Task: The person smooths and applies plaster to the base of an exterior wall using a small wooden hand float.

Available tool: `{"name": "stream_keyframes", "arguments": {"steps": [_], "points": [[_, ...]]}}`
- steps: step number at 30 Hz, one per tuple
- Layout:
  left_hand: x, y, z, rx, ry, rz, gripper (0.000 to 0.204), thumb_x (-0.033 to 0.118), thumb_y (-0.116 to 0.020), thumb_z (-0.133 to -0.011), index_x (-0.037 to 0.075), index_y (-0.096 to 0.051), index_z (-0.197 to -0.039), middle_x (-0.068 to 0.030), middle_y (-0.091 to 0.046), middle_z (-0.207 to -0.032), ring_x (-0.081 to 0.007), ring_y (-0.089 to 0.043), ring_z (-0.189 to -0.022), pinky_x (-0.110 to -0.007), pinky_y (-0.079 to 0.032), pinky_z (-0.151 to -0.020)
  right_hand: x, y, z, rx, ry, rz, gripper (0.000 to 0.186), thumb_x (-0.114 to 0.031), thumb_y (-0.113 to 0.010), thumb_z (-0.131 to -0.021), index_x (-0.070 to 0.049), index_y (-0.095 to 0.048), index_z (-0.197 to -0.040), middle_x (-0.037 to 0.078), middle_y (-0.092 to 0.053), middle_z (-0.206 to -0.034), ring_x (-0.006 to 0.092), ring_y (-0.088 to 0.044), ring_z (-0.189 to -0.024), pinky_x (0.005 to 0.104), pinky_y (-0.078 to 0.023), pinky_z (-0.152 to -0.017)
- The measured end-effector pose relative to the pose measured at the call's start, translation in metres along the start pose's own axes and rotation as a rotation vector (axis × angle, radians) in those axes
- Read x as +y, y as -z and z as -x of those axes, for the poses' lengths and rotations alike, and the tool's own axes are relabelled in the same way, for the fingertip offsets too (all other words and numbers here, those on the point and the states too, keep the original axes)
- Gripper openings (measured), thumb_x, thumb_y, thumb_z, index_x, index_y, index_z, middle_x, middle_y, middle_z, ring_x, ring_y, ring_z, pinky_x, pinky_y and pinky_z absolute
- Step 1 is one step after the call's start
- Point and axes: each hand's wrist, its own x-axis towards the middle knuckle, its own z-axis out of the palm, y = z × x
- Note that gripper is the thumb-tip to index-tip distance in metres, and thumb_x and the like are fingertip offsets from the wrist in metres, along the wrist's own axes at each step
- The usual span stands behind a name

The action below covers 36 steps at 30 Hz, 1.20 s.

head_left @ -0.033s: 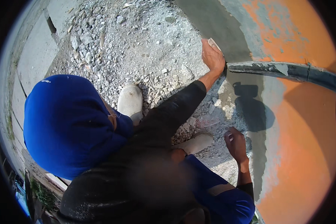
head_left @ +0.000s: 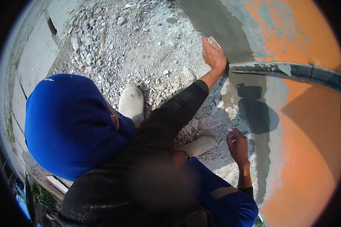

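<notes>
My left hand (head_left: 215, 56) is closed round a pale, flat-edged piece (head_left: 215, 42), whose kind I cannot make out. Most of it is hidden behind the fingers. The hand presses close to the damp grey plaster band (head_left: 231, 36) along the foot of the wall, just beside the end of a black pipe (head_left: 288, 71). Lower down, my right hand (head_left: 238, 146) hangs near the same band with curled fingers. Something pale shows at its fingertips, too small to name. The wall (head_left: 307, 132) is orange, with grey patches next to the plaster.
Gravel and broken stones (head_left: 151, 45) cover the ground left of the wall. My two pale, dusty boots (head_left: 132, 101) stand on it. The pipe sticks out across the wall between my hands. Concrete slabs (head_left: 36, 49) lie at the far left.
My left hand has shifted very slightly up and left with the pale piece. The right hand has moved slightly to the left.
</notes>
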Motion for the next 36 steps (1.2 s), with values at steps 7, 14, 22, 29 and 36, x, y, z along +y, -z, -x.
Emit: {"name": "stream_keyframes", "arguments": {"steps": [7,14,22,29,36], "points": [[0.01,0.0,-0.072,0.07,0.017,0.034,0.025,0.005,-0.054,-0.099,0.002,-0.05,-0.123,-0.0309,-0.068,-0.106,-0.0552,-0.066,-0.1,-0.063,-0.046,-0.088,-0.001,-0.107,0.022,0.411,-0.16,-0.333,0.007,-0.008,-0.074,-0.1,-0.002,-0.072,-0.104,0.011,-0.074,-0.083,0.0154,-0.068,-0.066,0.034,-0.052,-0.06],[0.004,0.009,-0.001,-0.091,0.012,0.018,0.023,0.008,-0.056,-0.099,0.001,-0.05,-0.121,-0.0308,-0.069,-0.104,-0.0558,-0.066,-0.103,-0.063,-0.046,-0.09,-0.002,-0.19,0.01,0.767,-0.01,0.036,0.018,-0.013,-0.077,-0.092,-0.009,-0.065,-0.081,0.009,-0.056,-0.069,0.0323,-0.059,-0.064,0.0466,-0.045,-0.058],[0.005,0.019,-0.046,0.014,-0.064,-0.023,0.021,0.009,-0.055,-0.1,0.001,-0.052,-0.119,-0.0305,-0.071,-0.098,-0.0559,-0.068,-0.098,-0.063,-0.047,-0.089,0.008,-0.194,0.009,0.807,0.104,0.051,0.015,-0.015,-0.075,-0.094,-0.009,-0.065,-0.084,0.012,-0.056,-0.071,0.0355,-0.058,-0.065,0.0485,-0.045,-0.059],[0.02,0.013,-0.105,0.079,0.021,-0.051,0.023,0.011,-0.058,-0.101,0.0,-0.051,-0.12,-0.0321,-0.071,-0.1,-0.0555,-0.069,-0.1,-0.063,-0.049,-0.091,0.008,-0.197,0.008,0.764,0.094,0.07,0.014,-0.015,-0.074,-0.094,-0.007,-0.067,-0.084,0.013,-0.058,-0.073,0.0361,-0.059,-0.066,0.0488,-0.045,-0.06],[0.008,0.019,-0.039,-0.043,0.036,-0.016,0.022,0.009,-0.057,-0.1,0.002,-0.051,-0.12,-0.0292,-0.071,-0.102,-0.055,-0.068,-0.101,-0.064,-0.048,-0.089,0.012,-0.199,0.007,0.78,0.057,0.073,0.012,-0.013,-0.075,-0.092,-0.008,-0.068,-0.084,0.012,-0.06,-0.073,0.0346,-0.06,-0.065,0.0476,-0.046,-0.061]]}}
